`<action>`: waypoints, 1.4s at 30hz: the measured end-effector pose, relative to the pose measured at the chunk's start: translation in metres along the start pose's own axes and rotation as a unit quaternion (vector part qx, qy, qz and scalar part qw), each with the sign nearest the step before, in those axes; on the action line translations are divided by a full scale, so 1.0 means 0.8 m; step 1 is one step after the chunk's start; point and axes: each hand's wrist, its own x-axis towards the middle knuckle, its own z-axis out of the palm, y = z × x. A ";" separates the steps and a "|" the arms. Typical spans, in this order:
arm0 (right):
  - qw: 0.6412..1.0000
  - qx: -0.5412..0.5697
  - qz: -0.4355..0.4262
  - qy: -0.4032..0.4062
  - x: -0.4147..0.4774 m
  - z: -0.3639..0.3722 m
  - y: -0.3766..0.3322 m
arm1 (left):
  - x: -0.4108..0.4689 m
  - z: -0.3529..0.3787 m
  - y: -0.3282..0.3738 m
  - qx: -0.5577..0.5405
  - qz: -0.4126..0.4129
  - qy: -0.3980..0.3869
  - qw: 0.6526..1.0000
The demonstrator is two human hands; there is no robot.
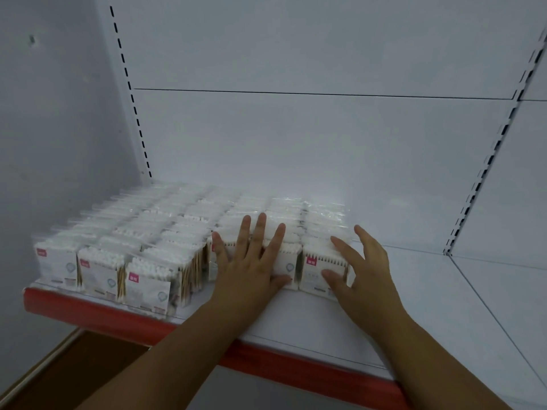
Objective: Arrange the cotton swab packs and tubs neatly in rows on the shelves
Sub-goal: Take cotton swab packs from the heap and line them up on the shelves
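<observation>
Several rows of clear cotton swab packs (148, 241) with white tips, wooden sticks and pink labels stand on a white shelf (429, 306) with a red front strip. My left hand (251, 261) lies flat with spread, straight fingers on the front packs of the middle rows. My right hand (361, 267) rests on the front pack of the rightmost row (319, 270), fingers over its top and right side, thumb against its front face. No tubs are in view.
The shelf's right half is bare white metal up to a slotted upright (479, 179). Another slotted upright (133, 99) and a grey wall stand at the left. A brown floor or box edge (59, 365) shows below the shelf.
</observation>
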 end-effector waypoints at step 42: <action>0.921 -0.337 0.013 -0.197 0.040 -0.273 0.088 | 0.115 -0.164 0.111 -0.186 0.085 -0.204 0.957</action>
